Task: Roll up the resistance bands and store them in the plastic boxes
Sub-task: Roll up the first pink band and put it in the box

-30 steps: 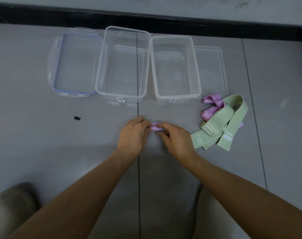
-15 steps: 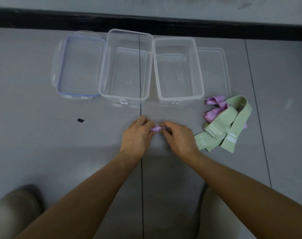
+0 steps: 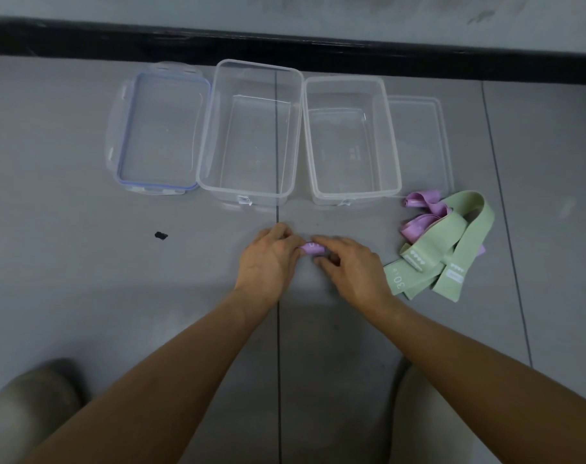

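Observation:
A small purple band [image 3: 312, 248] sits rolled up between my two hands on the grey floor. My left hand [image 3: 268, 262] grips its left end and my right hand [image 3: 350, 266] pinches its right end. Beyond them stand two open clear plastic boxes, a larger one [image 3: 204, 135] and a smaller one [image 3: 392, 139], with nothing inside. To the right lies a pile of loose bands: green ones [image 3: 452, 246] lie over a purple one [image 3: 418, 209].
A blue-sealed lid [image 3: 124, 162] lies left of the larger box and a clear lid [image 3: 442, 135] right of the smaller one. A black spot [image 3: 161, 235] marks the floor at left. A dark baseboard [image 3: 284, 41] runs along the back. My knees show at the bottom corners.
The roll between my fingers has grown slightly more visible as my hands turned it. The view has shifted a little; boxes and loose bands stay put.

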`<action>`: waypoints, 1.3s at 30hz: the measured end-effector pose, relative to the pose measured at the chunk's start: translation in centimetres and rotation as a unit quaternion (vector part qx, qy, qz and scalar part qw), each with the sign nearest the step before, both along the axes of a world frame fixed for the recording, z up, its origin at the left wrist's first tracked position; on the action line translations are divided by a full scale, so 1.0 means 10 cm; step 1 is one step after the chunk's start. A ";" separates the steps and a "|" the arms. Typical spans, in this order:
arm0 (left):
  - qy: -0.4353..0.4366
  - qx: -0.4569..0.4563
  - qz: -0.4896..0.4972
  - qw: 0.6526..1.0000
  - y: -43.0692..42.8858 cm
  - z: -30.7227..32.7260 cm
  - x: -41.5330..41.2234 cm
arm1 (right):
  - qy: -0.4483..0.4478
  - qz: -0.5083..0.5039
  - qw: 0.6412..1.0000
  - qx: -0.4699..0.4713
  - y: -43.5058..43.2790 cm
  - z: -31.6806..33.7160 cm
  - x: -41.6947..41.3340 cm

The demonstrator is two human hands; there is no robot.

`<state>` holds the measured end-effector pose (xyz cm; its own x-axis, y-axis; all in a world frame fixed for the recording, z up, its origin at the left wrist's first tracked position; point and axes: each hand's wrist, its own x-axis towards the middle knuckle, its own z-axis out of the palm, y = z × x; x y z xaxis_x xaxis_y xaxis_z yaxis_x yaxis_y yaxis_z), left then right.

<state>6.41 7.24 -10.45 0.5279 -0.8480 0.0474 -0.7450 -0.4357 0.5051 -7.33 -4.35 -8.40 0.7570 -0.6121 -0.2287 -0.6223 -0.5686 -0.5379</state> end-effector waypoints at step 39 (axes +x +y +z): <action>0.202 -0.134 0.099 0.965 0.04 0.77 0.60 | -0.138 0.050 0.986 0.085 -0.20 0.75 0.76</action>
<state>12.40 7.69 -2.74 0.6995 -0.7146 0.0065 -0.3792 -0.3634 0.8510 0.25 -6.35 -0.88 0.8589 -0.5025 -0.0990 -0.3854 -0.5067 -0.7712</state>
